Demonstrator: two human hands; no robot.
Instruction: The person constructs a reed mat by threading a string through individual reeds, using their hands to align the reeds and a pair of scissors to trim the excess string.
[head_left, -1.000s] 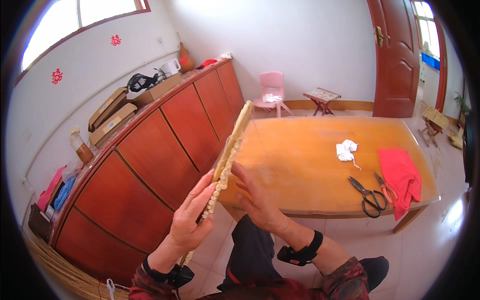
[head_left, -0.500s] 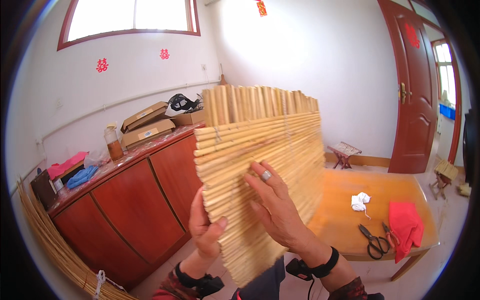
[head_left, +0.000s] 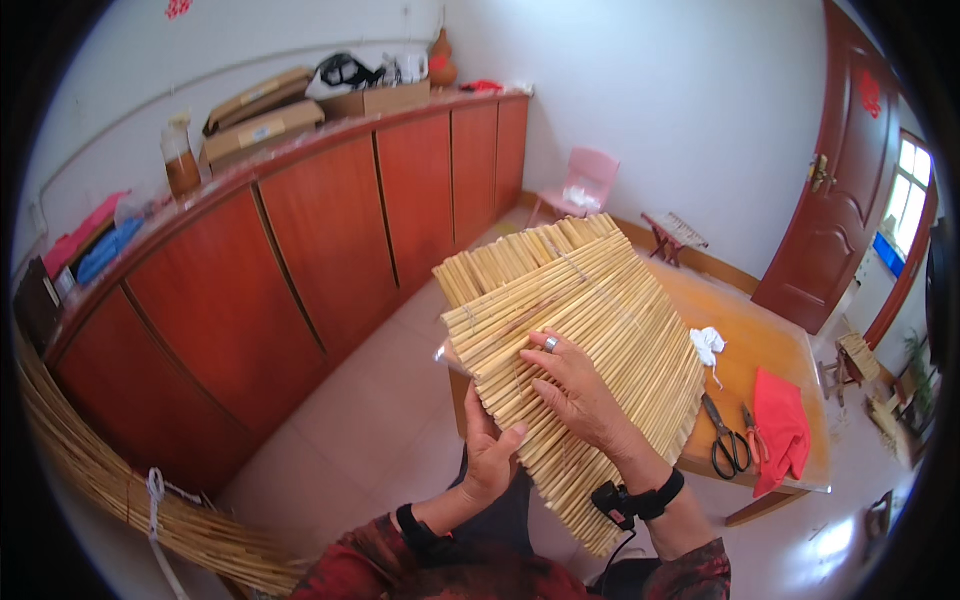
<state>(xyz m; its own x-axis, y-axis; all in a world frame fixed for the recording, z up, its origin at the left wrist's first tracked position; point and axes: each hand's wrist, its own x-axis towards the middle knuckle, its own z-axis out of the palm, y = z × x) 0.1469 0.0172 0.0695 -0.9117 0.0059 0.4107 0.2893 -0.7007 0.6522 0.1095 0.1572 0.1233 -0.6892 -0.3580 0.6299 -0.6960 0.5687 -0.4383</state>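
Observation:
A panel of pale yellow reed stalks (head_left: 630, 345) slants in front of me, its far part over the table. Thin thread binds the long parallel stalks, and a band of shorter stalks runs crosswise along the far end. My left hand (head_left: 490, 458) grips the panel's left edge, thumb on top and the other fingers partly hidden by the edge. On the upper face rests my right hand (head_left: 580, 398), fingers spread and a ring on one of them. Black-handled scissors (head_left: 728, 448), red-handled pliers (head_left: 752, 435), a red cloth (head_left: 782, 425) and bunched white string (head_left: 707, 345) lie to the right.
The wooden table (head_left: 790, 355) extends under the panel's far side. Red cabinets (head_left: 300, 280) line the left wall, with cardboard boxes (head_left: 262, 135) on top. A tied bundle of long stalks (head_left: 110, 480) lies at lower left. A pink chair (head_left: 590, 180) and a stool (head_left: 673, 235) stand behind.
The panel has tipped from nearly upright to a flatter slant, its far end lowered toward the table. Both hands have stayed on it. The view has turned downward, showing more floor and cabinets.

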